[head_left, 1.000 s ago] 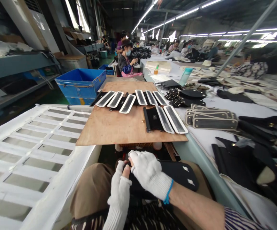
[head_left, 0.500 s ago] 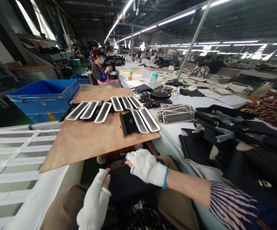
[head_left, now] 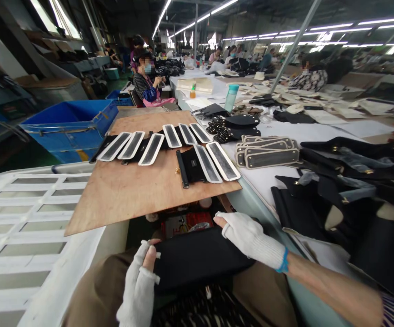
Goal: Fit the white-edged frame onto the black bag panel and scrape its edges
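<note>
A black fabric piece (head_left: 197,259) lies over my lap, its top edge running between both hands. My left hand (head_left: 140,281), in a white fingerless glove, is closed on its left end with the thumb on top. My right hand (head_left: 251,236), gloved in white with a blue cuff, grips the upper right corner. On the wooden board (head_left: 125,190) ahead lie several white-edged dark strips (head_left: 222,161) and a black piece (head_left: 192,164) with a dark bar.
Left of the board stand a blue bin (head_left: 70,129) and a white slatted surface (head_left: 36,227). At right, a table holds stacked grey panels (head_left: 271,156), black bag parts (head_left: 319,204) and a teal bottle (head_left: 231,97). A seated person (head_left: 145,81) works farther back.
My right hand has moved right along the black fabric piece, and more of its top surface shows. A red item beyond it has come into view. The camera view has shifted.
</note>
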Motion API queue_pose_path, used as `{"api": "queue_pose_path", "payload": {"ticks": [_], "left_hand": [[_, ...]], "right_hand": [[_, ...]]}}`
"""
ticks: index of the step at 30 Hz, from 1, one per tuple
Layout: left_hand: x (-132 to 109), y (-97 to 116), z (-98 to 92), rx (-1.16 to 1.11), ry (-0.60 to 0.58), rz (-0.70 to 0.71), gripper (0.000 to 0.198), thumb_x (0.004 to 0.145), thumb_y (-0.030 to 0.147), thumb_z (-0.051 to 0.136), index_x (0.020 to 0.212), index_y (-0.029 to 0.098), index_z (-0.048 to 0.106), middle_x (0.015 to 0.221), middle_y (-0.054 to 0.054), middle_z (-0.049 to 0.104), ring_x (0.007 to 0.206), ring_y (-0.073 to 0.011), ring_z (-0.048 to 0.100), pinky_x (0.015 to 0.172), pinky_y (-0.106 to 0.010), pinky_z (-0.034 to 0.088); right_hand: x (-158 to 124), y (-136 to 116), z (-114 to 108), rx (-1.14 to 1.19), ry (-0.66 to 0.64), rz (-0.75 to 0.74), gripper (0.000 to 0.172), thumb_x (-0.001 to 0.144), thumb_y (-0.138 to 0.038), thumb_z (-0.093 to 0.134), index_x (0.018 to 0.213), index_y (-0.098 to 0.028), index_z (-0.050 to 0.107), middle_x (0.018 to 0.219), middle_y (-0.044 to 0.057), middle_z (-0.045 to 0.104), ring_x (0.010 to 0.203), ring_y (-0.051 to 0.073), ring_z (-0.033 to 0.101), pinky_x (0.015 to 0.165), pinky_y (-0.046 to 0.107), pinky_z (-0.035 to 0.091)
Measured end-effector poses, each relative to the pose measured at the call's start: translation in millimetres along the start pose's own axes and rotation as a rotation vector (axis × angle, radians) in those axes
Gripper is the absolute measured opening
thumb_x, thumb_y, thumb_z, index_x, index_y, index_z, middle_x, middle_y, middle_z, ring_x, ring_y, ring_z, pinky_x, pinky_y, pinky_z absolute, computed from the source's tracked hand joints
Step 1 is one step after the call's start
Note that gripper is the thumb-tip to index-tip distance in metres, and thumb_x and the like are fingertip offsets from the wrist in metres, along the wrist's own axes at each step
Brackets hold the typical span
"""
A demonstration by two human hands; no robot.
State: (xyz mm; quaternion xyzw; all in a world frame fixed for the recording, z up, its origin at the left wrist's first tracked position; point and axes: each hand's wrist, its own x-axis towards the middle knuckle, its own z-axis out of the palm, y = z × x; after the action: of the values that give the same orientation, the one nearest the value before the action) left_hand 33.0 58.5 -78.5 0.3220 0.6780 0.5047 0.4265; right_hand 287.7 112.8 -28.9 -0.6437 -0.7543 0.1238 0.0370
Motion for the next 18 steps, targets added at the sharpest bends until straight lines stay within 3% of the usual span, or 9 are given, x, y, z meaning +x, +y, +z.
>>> {"api": "queue_pose_path", "payload": {"ticks": [6,11,18], "left_hand": [[-0.8,1.6,4.1,0.036,0.053,-0.032,0.052,0.071,0.070,0.063,0.079,0.020,0.073,0.085,-0.009,0.073,0.099,-0.0314,0.067,0.091,-0.035,0.055],[9.0,-5.5,3.8,0.088,0.037,-0.017,0.057,0.066,0.077,0.062,0.073,0.021,0.074,0.084,-0.010,0.075,0.099,-0.0340,0.067,0.101,-0.043,0.051],[17.4,-18.3,2.6,0.079,0.035,-0.003,0.056,0.066,0.077,0.062,0.069,0.023,0.074,0.082,-0.010,0.075,0.096,-0.0344,0.067,0.101,-0.045,0.050]], "right_hand": [[11.7,3.8,3.7,0.151,-0.075,0.069,0.036,0.097,-0.040,0.043,0.090,-0.025,0.076,0.091,0.003,0.077,0.090,0.023,0.071,0.080,0.033,0.052],[8.1,10.9,19.2,0.173,0.036,0.067,0.035,0.096,-0.037,0.043,0.095,-0.025,0.076,0.098,0.006,0.077,0.096,0.026,0.071,0.088,0.038,0.054],[6.0,16.1,31.1,0.116,0.170,0.043,0.036,0.095,-0.042,0.044,0.088,-0.026,0.075,0.092,0.007,0.077,0.086,0.028,0.072,0.081,0.042,0.057]]}}
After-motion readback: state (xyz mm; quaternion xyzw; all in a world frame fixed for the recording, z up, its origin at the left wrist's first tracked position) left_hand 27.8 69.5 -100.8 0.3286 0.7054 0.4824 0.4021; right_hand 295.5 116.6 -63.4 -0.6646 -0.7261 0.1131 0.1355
